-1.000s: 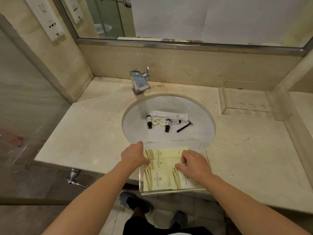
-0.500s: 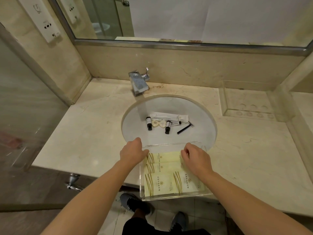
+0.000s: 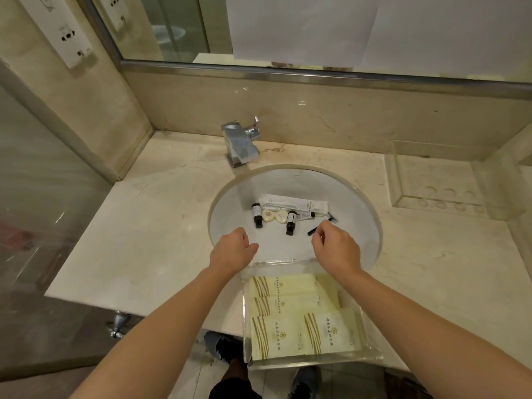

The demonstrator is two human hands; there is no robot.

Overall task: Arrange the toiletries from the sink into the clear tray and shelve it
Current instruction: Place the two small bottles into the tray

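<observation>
In the white sink point(image 3: 357, 214) lie two small dark bottles point(image 3: 257, 216) point(image 3: 291, 222), two round soaps point(image 3: 275, 216), a long white packet point(image 3: 290, 203), a small tube point(image 3: 305, 216) and a black razor point(image 3: 331, 220). The clear tray point(image 3: 313, 361) sits on the counter's front edge and holds several pale yellow sachets point(image 3: 283, 286). My right hand point(image 3: 336, 246) reaches into the basin, and its thumb and fingertips pinch the near end of the razor's handle. Over the basin's front left hovers my left hand point(image 3: 233, 250), loosely curled, holding nothing.
A chrome faucet point(image 3: 240, 145) stands behind the basin. Another clear tray point(image 3: 431, 180) sits at the back right of the marble counter point(image 3: 149, 226). A glass partition point(image 3: 43, 182) closes the left side, and a mirror point(image 3: 316, 30) runs along the back wall.
Both hands have left the clear tray and moved forward over the basin. The right hand now reaches the razor. The tray and sachets stay put.
</observation>
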